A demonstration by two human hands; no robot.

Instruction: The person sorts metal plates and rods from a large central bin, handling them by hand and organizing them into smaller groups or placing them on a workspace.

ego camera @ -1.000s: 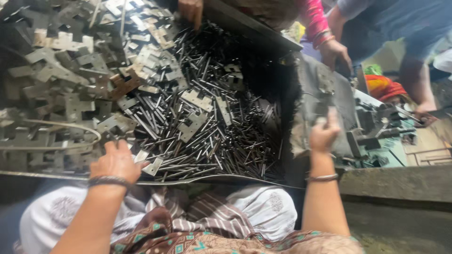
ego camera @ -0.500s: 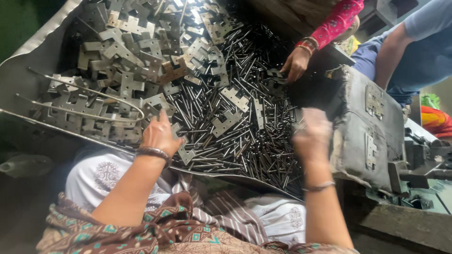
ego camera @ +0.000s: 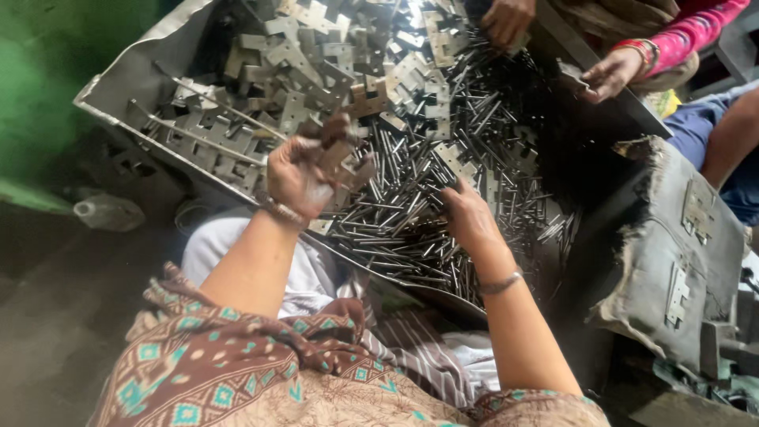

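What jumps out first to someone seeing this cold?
The big metal tray heaped with flat hinge plates at the upper left and thin steel pins spilling down its middle. The left hand is raised over the heap, clutching hinge plates, while the right hand rests down among the pins. Another person's hands work at the tray's far edge, upper right.

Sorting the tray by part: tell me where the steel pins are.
In the head view, the steel pins fill the metal tray's right half, under the right hand, beside the hinge plates on the left.

Hinge plates [ego camera: 336, 154]: flat grey notched metal, a bunch raised mid-frame.
Pins [ego camera: 411, 229]: thin dark rods, heaped loosely at centre.
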